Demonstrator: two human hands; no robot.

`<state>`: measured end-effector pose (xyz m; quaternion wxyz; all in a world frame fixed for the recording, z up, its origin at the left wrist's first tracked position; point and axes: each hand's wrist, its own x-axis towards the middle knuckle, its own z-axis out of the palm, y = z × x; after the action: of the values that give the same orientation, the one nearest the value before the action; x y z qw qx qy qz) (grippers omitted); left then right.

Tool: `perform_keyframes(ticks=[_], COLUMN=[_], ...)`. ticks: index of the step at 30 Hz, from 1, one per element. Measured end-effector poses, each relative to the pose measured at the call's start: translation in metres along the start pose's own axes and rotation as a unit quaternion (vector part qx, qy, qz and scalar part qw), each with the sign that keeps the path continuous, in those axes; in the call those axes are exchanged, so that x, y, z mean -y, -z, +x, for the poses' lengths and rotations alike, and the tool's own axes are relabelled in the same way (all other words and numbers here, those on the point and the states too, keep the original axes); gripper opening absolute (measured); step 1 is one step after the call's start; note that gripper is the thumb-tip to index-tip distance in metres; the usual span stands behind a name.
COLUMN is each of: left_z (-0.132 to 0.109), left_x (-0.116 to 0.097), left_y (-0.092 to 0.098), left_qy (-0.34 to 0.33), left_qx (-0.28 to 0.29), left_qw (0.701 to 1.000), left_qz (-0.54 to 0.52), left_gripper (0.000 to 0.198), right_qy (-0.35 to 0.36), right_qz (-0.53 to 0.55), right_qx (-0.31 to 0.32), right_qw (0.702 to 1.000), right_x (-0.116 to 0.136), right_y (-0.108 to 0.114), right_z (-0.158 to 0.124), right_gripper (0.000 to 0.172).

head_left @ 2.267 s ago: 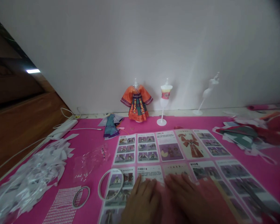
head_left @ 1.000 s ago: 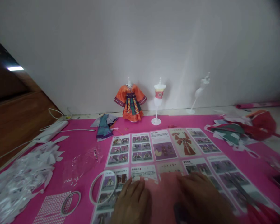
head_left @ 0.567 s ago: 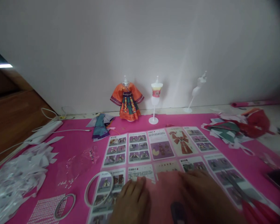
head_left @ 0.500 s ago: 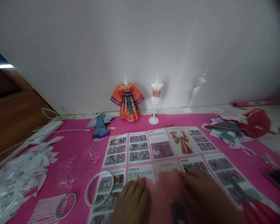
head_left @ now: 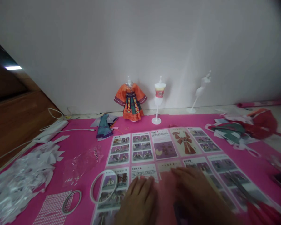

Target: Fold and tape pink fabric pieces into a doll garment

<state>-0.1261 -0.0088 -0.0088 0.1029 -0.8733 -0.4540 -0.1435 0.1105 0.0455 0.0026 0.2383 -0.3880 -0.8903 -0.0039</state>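
- The left hand (head_left: 138,200) lies palm down with its fingers stretched forward and loosely together, pressing on the left part of a pink piece of cloth (head_left: 165,193).
- The right hand (head_left: 196,193) rests on the right part of that cloth, back upward and fingers pointing forward and inward; whether it grips anything cannot be told, as its underside is hidden and the hand is blurred.
- The cloth lies between and under the hands, on the near part of a printed sheet (head_left: 141,149); a dark object (head_left: 180,214) shows beside the right hand, too blurred to name.
- Right of that hand, scissors (head_left: 264,212) with red handles lie with their blades across the sheet.
- To the left, a large white ring (head_left: 91,188) overlaps the sheet's edge, and a smaller ring (head_left: 65,202) sits on a sheet of rows of small beads (head_left: 50,207).
- Beyond these lie a heap of pale scraps (head_left: 25,178) and a clear bag (head_left: 83,162) — all on a bright pink mat (head_left: 84,140).
- Farther right is a pile of red, green and white fabric (head_left: 236,131); farther left, a teal piece of fabric (head_left: 104,126) and a white power strip (head_left: 51,132).
- At the back stand three small dress forms — one in an orange robe (head_left: 132,104), one with a pink and yellow band (head_left: 159,92), one bare and leaning (head_left: 199,90) — before a pale wall (head_left: 140,40).
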Motion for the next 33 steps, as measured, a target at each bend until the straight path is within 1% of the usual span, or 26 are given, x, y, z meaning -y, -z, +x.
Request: perform_keyframes(ticks=[3, 5, 9, 12, 15, 19, 23, 26, 28, 30, 33], left_z=[0.004, 0.005, 0.004, 0.003, 0.002, 0.001, 0.0, -0.001, -0.001, 0.0, 0.002], left_x=[-0.001, -0.001, -0.001, 0.0, 0.002, 0.002, 0.001, 0.002, 0.002, 0.002, 0.0], left_y=[-0.004, -0.007, -0.01, -0.009, -0.007, -0.004, -0.003, -0.004, -0.004, -0.003, 0.0], left_qy=[-0.059, -0.07, -0.082, -0.089, -0.086, -0.073, -0.058, -0.06, -0.058, -0.054, -0.043], left_qx=[-0.002, -0.006, 0.0, 0.015, 0.018, 0.024, 0.026, 0.019, 0.027, 0.042, 0.07], left_qw=[0.998, 0.996, 0.995, 0.994, 0.995, 0.996, 0.997, 0.998, 0.997, 0.997, 0.997], left_qz=[0.027, 0.047, 0.064, 0.063, 0.054, 0.052, 0.031, 0.031, 0.033, 0.022, -0.002], left_gripper=[0.029, 0.03, 0.032, 0.032, 0.032, 0.033, 0.033, 0.032, 0.031, 0.032, 0.032], right_qy=[0.104, 0.131, 0.114, 0.108, 0.097, 0.066, 0.006, -0.048, -0.069, -0.08, -0.06], right_qz=[-0.023, -0.051, -0.052, -0.031, -0.011, 0.011, 0.02, 0.008, -0.007, -0.037, -0.071], right_qx=[0.045, 0.065, 0.094, 0.116, 0.119, 0.087, 0.042, 0.04, 0.045, 0.042, 0.027], right_qw=[0.993, 0.988, 0.988, 0.987, 0.988, 0.994, 0.999, 0.998, 0.997, 0.995, 0.995], right_x=[0.008, 0.011, 0.012, 0.013, 0.014, 0.016, 0.014, 0.006, -0.002, -0.012, -0.024], right_y=[-0.013, -0.023, -0.032, -0.028, -0.019, -0.009, -0.001, 0.007, 0.011, 0.013, 0.006], right_z=[0.001, 0.0, 0.0, 0.0, 0.0, 0.001, 0.005, 0.003, -0.005, -0.015, -0.031], right_gripper=[0.049, 0.053, 0.048, 0.047, 0.05, 0.048, 0.028, 0.017, 0.015, 0.018, 0.021])
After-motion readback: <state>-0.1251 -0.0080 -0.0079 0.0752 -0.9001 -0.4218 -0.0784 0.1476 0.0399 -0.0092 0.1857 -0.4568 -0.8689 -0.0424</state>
